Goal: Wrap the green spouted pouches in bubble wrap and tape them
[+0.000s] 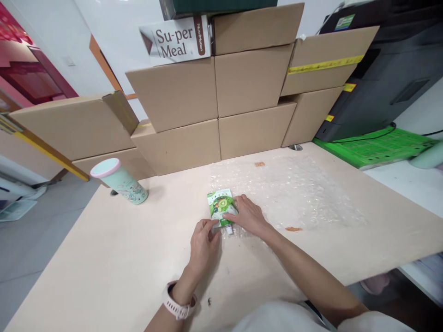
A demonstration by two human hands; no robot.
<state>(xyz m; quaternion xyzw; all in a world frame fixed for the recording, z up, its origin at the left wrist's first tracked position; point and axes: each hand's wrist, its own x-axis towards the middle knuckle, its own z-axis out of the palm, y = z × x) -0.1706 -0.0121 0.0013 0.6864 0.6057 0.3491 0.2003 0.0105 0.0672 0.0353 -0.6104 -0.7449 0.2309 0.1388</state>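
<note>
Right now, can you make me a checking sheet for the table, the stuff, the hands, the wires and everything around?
Surface: pale table, small dark mark near the front.
Things at hand: green-and-white pouch lying on the left end of the bubble wrap, cap toward the person.
Clutter: mint cup with pink-rimmed lid, standing left.
Hands: left hand at the pouch's near left corner; right hand has its thumb over it. Grip unclear.
Cables: black cord beside the dark machine.
Surroundings: stacked brown boxes behind.

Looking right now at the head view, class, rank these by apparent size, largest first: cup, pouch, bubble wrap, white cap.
1. Bubble wrap, by far
2. Cup
3. Pouch, though the right hand partly covers it
4. White cap
</note>
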